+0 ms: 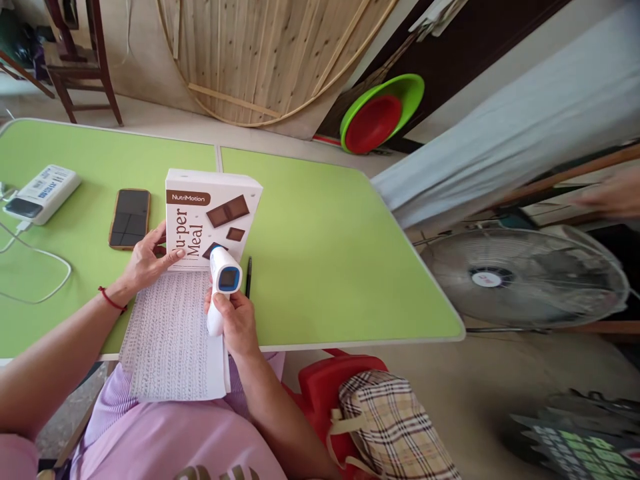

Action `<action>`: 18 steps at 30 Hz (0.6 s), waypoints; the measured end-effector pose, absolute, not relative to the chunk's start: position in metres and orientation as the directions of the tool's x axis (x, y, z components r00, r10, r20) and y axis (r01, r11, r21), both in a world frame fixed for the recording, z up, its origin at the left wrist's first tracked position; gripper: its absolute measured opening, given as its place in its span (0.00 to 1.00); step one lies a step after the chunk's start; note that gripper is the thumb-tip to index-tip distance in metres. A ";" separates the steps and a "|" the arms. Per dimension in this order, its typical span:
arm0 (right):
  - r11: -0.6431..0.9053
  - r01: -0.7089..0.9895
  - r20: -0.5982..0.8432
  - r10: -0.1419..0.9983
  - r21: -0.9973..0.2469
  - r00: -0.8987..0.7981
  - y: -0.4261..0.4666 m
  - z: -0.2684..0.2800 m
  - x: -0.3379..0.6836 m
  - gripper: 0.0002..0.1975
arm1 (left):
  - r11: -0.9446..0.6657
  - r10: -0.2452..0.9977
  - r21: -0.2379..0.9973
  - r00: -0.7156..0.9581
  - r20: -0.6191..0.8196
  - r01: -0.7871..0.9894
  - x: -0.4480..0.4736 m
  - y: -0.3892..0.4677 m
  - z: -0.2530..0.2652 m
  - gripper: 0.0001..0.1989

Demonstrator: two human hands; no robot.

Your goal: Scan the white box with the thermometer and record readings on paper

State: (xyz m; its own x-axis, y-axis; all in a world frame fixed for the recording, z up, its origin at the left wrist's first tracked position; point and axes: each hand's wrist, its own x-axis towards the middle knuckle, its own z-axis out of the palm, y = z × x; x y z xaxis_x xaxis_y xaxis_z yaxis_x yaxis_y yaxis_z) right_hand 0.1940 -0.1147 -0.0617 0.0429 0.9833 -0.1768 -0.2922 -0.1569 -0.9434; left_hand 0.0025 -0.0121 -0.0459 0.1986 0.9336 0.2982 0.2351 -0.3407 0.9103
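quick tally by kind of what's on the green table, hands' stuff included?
Box, steadied by left hand: 1
Thermometer, gripped in right hand: 1
Printed sheet: 1
Pen: 1
Phone: 1
Power bank: 1
White cable: 1
Total: 7

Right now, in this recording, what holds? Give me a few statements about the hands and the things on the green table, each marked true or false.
1. The right hand holds a white thermometer aimed at the box. True.
2. The left hand rests on the phone. False: it touches the box's left edge; the phone lies apart, to the left.
3. The box stands upright on the table. True.
4. The pen is in the left hand. False: it lies on the table, right of the box.
5. A printed sheet lies in front of the box and hangs over the table's near edge. True.
6. The power bank sits on the box. False: it lies on the table's far left.
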 end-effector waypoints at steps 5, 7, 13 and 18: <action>-0.102 -0.224 -0.120 0.991 -0.969 0.067 -0.115 -0.048 0.203 0.18 | -0.387 0.917 0.881 0.209 0.339 0.273 0.002 -0.012 -0.052 0.27; -0.040 -0.163 -0.063 0.988 -0.986 0.138 -0.114 -0.045 0.214 0.19 | -0.410 0.908 0.865 0.215 0.359 0.289 0.002 -0.012 -0.055 0.29; 0.010 0.407 0.203 0.879 -0.913 0.432 -0.097 -0.051 0.281 0.28 | -0.430 0.903 0.827 0.163 0.398 0.361 0.000 -0.011 -0.065 0.37; -0.305 0.733 0.198 0.836 -0.609 0.512 -0.082 -0.069 0.331 0.33 | -0.395 0.915 0.824 0.091 0.394 0.406 -0.002 -0.007 -0.071 0.36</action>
